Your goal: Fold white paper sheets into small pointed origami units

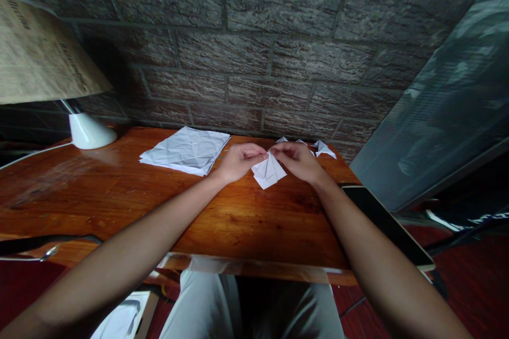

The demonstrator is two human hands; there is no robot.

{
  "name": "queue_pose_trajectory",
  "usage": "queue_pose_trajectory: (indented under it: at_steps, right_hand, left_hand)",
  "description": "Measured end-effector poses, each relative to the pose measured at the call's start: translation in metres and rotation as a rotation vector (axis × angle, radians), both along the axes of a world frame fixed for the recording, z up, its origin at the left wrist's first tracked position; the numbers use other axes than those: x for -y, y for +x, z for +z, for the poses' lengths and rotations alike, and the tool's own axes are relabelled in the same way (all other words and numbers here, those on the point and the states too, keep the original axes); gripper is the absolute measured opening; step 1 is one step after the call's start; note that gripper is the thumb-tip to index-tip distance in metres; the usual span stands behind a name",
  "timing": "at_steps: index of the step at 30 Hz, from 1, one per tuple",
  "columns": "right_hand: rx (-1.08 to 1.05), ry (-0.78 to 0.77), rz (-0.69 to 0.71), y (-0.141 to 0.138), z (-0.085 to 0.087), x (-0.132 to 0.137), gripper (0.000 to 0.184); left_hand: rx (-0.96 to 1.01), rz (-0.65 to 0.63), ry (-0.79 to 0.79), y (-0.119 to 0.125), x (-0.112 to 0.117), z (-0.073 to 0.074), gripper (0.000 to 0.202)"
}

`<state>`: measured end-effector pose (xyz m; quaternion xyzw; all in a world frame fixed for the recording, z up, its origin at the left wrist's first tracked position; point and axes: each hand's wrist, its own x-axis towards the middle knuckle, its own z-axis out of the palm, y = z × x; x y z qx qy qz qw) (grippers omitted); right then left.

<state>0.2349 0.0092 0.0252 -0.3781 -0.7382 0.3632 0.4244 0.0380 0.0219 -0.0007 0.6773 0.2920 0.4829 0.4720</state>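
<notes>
Between my two hands is a small piece of folded white paper (pixel 269 174), its narrow point up at the fingers and its wider layered end hanging toward me. My left hand (pixel 242 160) pinches it at the upper left with thumb and fingers. On the other side my right hand (pixel 299 159) pinches the upper right, close to the point. Behind the right hand, some folded white paper pieces (pixel 325 149) lie near the back edge of the table, partly hidden. Left of my left hand rests a stack of creased white paper sheets (pixel 185 151).
The wooden table (pixel 254 222) stands against a brick wall (pixel 246 53). A lamp (pixel 90 131) with a printed shade is at the left, trailing a white cord. A dark flat tablet-like device (pixel 382 222) lies at the right edge, by my right forearm. Below left is an open box (pixel 146 313).
</notes>
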Motion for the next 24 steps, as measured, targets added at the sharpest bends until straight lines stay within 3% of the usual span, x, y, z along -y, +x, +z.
queue_pose_trajectory:
  at_steps: [12, 20, 24]
  right_hand:
    - [-0.044, -0.032, 0.012, 0.0000, -0.0011, -0.0011, 0.025]
    - [-0.031, 0.047, -0.024, -0.0016, -0.0010, 0.0007, 0.020]
    - [-0.075, 0.005, -0.034, -0.0045, -0.0005, 0.0017, 0.023]
  left_hand:
    - [-0.023, 0.021, 0.039, 0.0002, 0.0021, 0.0023, 0.028]
    - [-0.024, 0.009, 0.019, 0.0003, 0.0047, 0.0019, 0.034]
    - [-0.002, 0.020, 0.019, 0.0007, 0.0035, 0.0028, 0.037]
